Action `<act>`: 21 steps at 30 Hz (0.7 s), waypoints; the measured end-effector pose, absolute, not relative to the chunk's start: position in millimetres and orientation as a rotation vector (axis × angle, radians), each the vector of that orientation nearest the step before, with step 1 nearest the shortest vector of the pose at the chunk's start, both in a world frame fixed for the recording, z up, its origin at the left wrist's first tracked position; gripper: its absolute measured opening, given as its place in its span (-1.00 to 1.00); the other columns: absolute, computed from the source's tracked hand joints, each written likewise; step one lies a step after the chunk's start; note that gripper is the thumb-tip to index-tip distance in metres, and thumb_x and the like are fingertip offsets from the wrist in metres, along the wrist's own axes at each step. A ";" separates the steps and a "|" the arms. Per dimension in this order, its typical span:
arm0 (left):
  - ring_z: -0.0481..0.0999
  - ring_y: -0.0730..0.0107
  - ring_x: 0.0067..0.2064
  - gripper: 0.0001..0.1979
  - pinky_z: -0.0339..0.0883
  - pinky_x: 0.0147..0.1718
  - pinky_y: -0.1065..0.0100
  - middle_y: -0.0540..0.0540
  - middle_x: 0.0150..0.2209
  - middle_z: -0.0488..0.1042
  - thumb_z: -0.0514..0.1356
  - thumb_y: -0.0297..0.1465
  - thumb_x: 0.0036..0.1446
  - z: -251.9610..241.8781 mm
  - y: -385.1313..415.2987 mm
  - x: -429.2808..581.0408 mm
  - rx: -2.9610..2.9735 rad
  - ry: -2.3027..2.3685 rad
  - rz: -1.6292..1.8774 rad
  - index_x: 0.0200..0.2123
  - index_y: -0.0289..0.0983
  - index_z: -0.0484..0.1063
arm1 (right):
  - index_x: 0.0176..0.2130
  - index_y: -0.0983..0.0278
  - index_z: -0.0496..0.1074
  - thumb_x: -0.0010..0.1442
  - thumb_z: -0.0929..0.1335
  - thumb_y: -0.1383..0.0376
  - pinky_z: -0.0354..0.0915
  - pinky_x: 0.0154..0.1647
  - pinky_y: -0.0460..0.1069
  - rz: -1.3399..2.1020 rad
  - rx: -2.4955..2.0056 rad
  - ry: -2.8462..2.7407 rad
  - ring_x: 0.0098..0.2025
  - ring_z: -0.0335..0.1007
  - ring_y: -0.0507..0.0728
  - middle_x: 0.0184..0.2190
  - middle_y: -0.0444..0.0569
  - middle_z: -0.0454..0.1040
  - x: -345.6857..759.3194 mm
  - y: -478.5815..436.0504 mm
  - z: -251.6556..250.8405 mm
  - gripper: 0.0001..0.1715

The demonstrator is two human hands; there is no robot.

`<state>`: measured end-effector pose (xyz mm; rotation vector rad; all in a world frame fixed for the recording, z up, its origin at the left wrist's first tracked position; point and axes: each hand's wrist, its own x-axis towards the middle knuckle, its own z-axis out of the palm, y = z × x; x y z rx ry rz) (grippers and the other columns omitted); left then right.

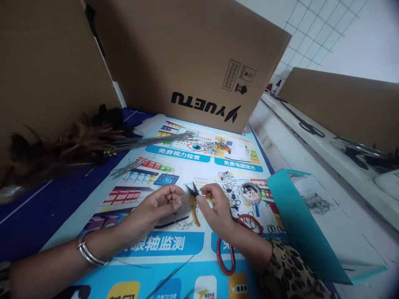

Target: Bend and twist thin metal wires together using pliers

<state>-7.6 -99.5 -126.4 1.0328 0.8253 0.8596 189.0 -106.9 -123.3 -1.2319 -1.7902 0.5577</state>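
Observation:
My left hand (166,201), with bracelets at its wrist, has its fingers curled in a pinch on something thin and wiry, too small to make out. Just to its right, my right hand (215,203) is wrapped around small pliers with yellow handles (195,212). The dark jaws of the pliers point up and slightly left, a little apart, between the two hands. A thin wire loop (184,224) lies below my left fingers. Red-handled scissors (226,261) sit partly beneath my right forearm. Small black wire rings (235,195) are scattered right of my right hand.
Bundled thin wires (156,142) and brown feathers (68,141) lie at the left. A large cardboard box (187,54) stands behind the printed mat. A round container (251,194) is at the right, near a teal-edged open box (305,228) with tangled wire (316,201).

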 end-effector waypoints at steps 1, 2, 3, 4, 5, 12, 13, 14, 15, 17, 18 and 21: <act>0.30 0.45 -0.35 -0.77 0.20 -0.35 0.44 0.02 -0.38 0.29 0.27 -0.36 0.07 -126.1 -98.2 -8.6 1.029 0.836 0.862 -0.19 -0.21 0.37 | -0.22 0.26 0.33 0.21 0.24 0.28 0.26 -0.22 -0.04 0.557 -1.241 -1.794 -0.24 0.28 0.07 -0.29 -0.04 0.36 192.7 -104.0 -122.0 -0.87; 0.30 0.45 -0.35 -0.78 0.20 -0.36 0.44 0.02 -0.38 0.30 0.26 -0.36 0.07 -126.3 -96.6 -10.1 1.028 0.845 0.869 -0.19 -0.22 0.37 | -0.28 0.26 0.34 0.24 0.22 0.29 0.26 -0.23 -0.04 0.558 -1.264 -1.816 -0.27 0.29 0.06 -0.33 -0.05 0.36 196.6 -100.8 -120.7 -0.86; 0.30 0.45 -0.36 -0.79 0.20 -0.36 0.44 0.01 -0.38 0.31 0.26 -0.35 0.08 -126.9 -94.7 -12.0 1.030 0.850 0.883 -0.19 -0.23 0.38 | -0.32 0.26 0.34 0.25 0.21 0.29 0.26 -0.24 -0.05 0.549 -1.292 -1.858 -0.29 0.29 0.05 -0.35 -0.06 0.36 200.3 -97.5 -119.5 -0.83; 0.31 0.44 -0.35 -0.79 0.20 -0.36 0.44 0.00 -0.38 0.31 0.25 -0.35 0.08 -127.9 -92.5 -14.0 1.033 0.855 0.905 -0.19 -0.24 0.39 | -0.34 0.26 0.36 0.25 0.21 0.30 0.26 -0.24 -0.04 0.523 -1.328 -1.907 -0.28 0.29 0.06 -0.36 -0.06 0.37 203.5 -94.7 -118.5 -0.82; 0.31 0.44 -0.35 -0.80 0.20 -0.35 0.44 0.00 -0.39 0.32 0.25 -0.35 0.08 -129.1 -90.2 -16.1 1.039 0.858 0.920 -0.19 -0.24 0.40 | -0.33 0.26 0.37 0.23 0.23 0.30 0.26 -0.21 -0.03 0.488 -1.379 -1.964 -0.25 0.30 0.07 -0.33 -0.04 0.38 205.7 -92.7 -117.4 -0.83; 0.33 0.43 -0.36 -0.81 0.21 -0.36 0.44 0.00 -0.40 0.36 0.25 -0.36 0.08 -133.1 -81.2 -23.2 1.036 0.858 0.958 -0.21 -0.24 0.43 | 0.04 0.36 0.29 -0.10 0.40 -0.14 0.17 0.00 0.23 0.208 -1.608 -2.455 0.00 0.15 0.35 -0.05 0.19 0.32 195.4 -105.5 -110.6 -0.12; 0.33 0.42 -0.36 -0.82 0.22 -0.36 0.44 -0.01 -0.40 0.37 0.25 -0.36 0.07 -132.7 -81.2 -22.9 1.032 0.856 0.956 -0.21 -0.24 0.44 | 0.05 0.36 0.28 -0.07 0.39 -0.12 0.17 -0.01 0.24 0.185 -1.612 -2.491 0.00 0.15 0.35 -0.05 0.19 0.32 192.9 -108.3 -110.1 -0.15; 0.34 0.41 -0.36 -0.82 0.22 -0.36 0.43 -0.01 -0.40 0.37 0.25 -0.37 0.07 -132.2 -81.5 -22.6 1.025 0.850 0.956 -0.22 -0.24 0.44 | 0.05 0.36 0.28 -0.02 0.37 -0.05 0.18 -0.02 0.23 0.176 -1.610 -2.525 -0.01 0.15 0.34 -0.06 0.19 0.32 191.0 -110.5 -109.8 -0.22; 0.34 0.41 -0.36 -0.83 0.23 -0.36 0.42 -0.02 -0.41 0.38 0.25 -0.37 0.06 -131.8 -81.8 -22.3 1.015 0.842 0.956 -0.22 -0.24 0.45 | 0.05 0.36 0.27 0.03 0.35 0.03 0.18 -0.03 0.21 0.170 -1.613 -2.547 -0.01 0.14 0.33 -0.07 0.19 0.32 189.7 -111.9 -109.8 -0.30; 0.34 0.40 -0.37 -0.83 0.23 -0.36 0.41 -0.02 -0.42 0.39 0.24 -0.38 0.06 -131.4 -82.5 -21.8 0.992 0.829 0.951 -0.23 -0.24 0.46 | 0.05 0.36 0.27 0.07 0.32 0.19 0.19 -0.05 0.19 0.169 -1.632 -2.569 -0.02 0.15 0.31 -0.08 0.18 0.32 188.5 -112.5 -110.8 -0.43; 0.34 0.40 -0.37 -0.84 0.23 -0.36 0.41 -0.02 -0.43 0.39 0.24 -0.38 0.06 -131.3 -82.7 -21.8 0.982 0.825 0.944 -0.23 -0.24 0.46 | 0.04 0.37 0.27 0.06 0.30 0.25 0.20 -0.06 0.18 0.164 -1.646 -2.569 -0.03 0.15 0.30 -0.09 0.19 0.32 188.5 -112.0 -111.8 -0.46; 0.35 0.41 -0.38 -0.84 0.23 -0.36 0.42 -0.02 -0.44 0.40 0.23 -0.38 0.07 -130.9 -82.9 -22.3 0.953 0.809 0.923 -0.23 -0.25 0.46 | 0.00 0.40 0.29 0.01 0.28 0.34 0.20 -0.09 0.17 0.128 -1.675 -2.563 -0.07 0.15 0.29 -0.12 0.20 0.31 189.2 -109.1 -115.9 -0.49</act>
